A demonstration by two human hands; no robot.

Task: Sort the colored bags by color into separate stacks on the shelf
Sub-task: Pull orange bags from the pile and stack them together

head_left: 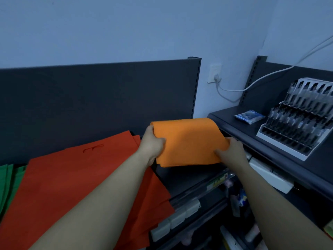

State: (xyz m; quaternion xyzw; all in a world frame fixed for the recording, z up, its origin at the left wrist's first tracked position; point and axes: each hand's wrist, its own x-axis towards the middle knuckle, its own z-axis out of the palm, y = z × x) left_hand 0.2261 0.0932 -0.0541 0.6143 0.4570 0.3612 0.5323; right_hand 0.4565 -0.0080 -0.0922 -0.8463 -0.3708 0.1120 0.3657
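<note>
My left hand (152, 147) and right hand (231, 152) both grip the orange bag (187, 141) over the shelf (182, 179). The red bags (72, 181) lie left and the display rack (295, 121) far right. The writing is too blurred to read.

A folded orange bag (187, 141) is held between the left grip (153, 147) and right grip (232, 150), with flat red bags (72, 177) left of them and green bags (9, 181) farther left.

- Hands: two — left hand (153, 143), right hand (232, 152)
- Orange bag (187, 141): one folded piece
- Red bags (72, 177): at least two, overlapped
- Green bags (9, 179): at least two
- Blue packet (249, 116): one
- Display rack (295, 120): one
</note>
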